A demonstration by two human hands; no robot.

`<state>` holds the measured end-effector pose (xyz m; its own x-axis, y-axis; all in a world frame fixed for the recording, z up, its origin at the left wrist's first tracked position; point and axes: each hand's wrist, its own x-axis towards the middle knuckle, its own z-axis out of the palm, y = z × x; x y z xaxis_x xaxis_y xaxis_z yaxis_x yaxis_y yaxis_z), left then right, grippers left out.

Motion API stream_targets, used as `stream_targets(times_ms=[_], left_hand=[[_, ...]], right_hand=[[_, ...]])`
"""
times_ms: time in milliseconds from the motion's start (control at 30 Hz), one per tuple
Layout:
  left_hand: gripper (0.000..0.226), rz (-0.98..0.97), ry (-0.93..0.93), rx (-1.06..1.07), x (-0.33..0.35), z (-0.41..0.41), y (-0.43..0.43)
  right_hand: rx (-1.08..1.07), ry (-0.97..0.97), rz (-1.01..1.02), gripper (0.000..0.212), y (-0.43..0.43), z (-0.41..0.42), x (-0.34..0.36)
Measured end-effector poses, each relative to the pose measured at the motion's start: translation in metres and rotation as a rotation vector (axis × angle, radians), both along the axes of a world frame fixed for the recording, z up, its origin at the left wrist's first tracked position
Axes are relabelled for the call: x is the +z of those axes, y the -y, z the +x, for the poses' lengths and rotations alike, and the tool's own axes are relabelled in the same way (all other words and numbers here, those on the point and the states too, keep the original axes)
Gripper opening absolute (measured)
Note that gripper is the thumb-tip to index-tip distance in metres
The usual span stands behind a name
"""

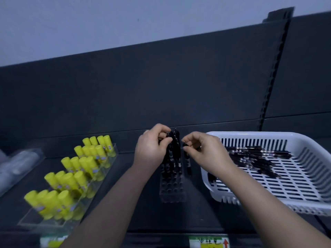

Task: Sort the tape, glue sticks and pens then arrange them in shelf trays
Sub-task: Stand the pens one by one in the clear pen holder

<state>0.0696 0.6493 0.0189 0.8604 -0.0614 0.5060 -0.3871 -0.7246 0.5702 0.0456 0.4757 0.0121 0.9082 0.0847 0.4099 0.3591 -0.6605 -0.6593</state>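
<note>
One head-worn camera looks forward and down, close over a dark shelf (125, 176), facing its back panel (161, 86).

White slotted plastic basket (304, 169) sits on dark shelf (139, 212), right side. Green-yellow price label (208, 243) on shelf front edge. Pale wall (107, 24) above.

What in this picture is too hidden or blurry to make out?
Head view:
- Tape rolls, far left: blurred, cut by the edge.
- Label below the shelf: cut by the bottom edge.
- Pens in left hand: count hidden by fingers.
- Pens in basket: tangled, dim, uncountable.
</note>
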Motion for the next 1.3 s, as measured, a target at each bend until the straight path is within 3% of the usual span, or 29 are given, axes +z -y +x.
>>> stream_targets(times_ms=[467, 733, 867, 1000, 1167, 1300], left_hand=[[0.02, 0.234, 0.03, -0.06, -0.022, -0.002, -0.001], [0.027, 0.194, 0.023, -0.085, -0.025, -0.001, -0.008], [0.023, 0.077, 0.14, -0.028, -0.024, -0.002, -0.019], [0.018, 0.092, 0.154, 0.012, -0.02, -0.002, -0.028], [0.017, 0.083, 0.176, -0.006, -0.014, -0.005, -0.026], [0.017, 0.1, 0.165, -0.041, -0.008, -0.003, -0.007]], right_hand=[[-0.084, 0.004, 0.071, 0.016, -0.006, -0.001, -0.003], [-0.074, 0.034, 0.101, 0.015, -0.02, 0.003, -0.002], [-0.073, 0.027, 0.007, 0.016, -0.026, 0.007, -0.01], [-0.072, -0.046, -0.147, 0.017, -0.029, 0.012, -0.023], [-0.098, -0.1, -0.195, 0.032, -0.022, 0.009, -0.027], [-0.143, -0.054, -0.341, 0.018, -0.002, 0.002, -0.014]])
